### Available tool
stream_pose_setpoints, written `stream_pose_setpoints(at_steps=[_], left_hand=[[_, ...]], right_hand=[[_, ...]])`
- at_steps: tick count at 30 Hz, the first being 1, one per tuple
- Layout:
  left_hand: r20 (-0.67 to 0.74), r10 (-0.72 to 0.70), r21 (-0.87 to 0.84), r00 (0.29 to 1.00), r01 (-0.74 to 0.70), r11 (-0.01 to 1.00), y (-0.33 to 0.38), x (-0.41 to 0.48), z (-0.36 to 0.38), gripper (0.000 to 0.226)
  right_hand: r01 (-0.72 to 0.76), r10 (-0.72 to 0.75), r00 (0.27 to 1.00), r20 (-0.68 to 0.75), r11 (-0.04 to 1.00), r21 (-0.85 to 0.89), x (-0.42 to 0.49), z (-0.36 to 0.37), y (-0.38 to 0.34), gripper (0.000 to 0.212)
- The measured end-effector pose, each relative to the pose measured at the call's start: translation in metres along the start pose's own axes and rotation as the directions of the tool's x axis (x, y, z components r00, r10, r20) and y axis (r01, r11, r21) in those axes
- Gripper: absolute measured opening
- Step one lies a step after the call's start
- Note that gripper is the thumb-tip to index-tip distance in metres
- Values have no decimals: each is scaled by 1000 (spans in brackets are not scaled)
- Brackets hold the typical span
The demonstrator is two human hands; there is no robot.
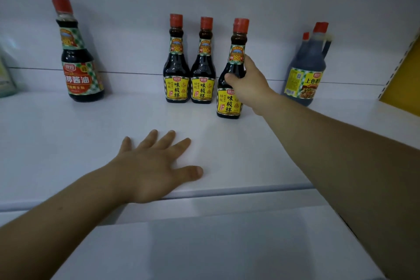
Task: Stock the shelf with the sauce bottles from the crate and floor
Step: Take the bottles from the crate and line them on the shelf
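On the white shelf (pixel 68 143) my right hand (pixel 250 84) grips a dark sauce bottle (pixel 229 102) with a red cap and yellow label; the bottle stands upright on the shelf, a little in front of the back row. Two matching yellow-label bottles (pixel 176 84) (pixel 203 85) stand side by side at the back wall, just left of it. My left hand (pixel 150 166) lies flat, fingers spread, on the shelf near its front edge and holds nothing.
A larger soy sauce bottle (pixel 79 70) with a red and green label stands at the back left. Two big handled jugs (pixel 304 75) stand at the back right, beside a yellow upright panel (pixel 400 88). A pale packet (pixel 6 79) shows at the far left.
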State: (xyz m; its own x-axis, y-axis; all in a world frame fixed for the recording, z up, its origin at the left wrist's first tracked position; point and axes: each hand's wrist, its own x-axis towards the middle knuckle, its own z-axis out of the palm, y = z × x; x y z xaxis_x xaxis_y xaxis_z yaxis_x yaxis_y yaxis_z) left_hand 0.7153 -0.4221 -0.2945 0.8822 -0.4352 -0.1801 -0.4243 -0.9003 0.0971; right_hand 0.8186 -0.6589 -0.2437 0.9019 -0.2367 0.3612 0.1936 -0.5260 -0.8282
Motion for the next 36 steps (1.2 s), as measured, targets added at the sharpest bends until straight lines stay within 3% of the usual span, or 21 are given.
stream_pose_setpoints(at_steps=[12,22,36], left_hand=[[-8,-5,28,1000,5,1000,2,-4,2,97],[6,-8,58,1000,7,998,6,-8,-1,73],[-20,18,-2,1000,-18,1000,1,-2,4,95]], right_hand=[[0,0,1000,18,1000,-6,36,10,18,62],[-29,29,999,44,1000,3,59,17,28,65],[-83,80,995,51,996,45,75,25,30,67]])
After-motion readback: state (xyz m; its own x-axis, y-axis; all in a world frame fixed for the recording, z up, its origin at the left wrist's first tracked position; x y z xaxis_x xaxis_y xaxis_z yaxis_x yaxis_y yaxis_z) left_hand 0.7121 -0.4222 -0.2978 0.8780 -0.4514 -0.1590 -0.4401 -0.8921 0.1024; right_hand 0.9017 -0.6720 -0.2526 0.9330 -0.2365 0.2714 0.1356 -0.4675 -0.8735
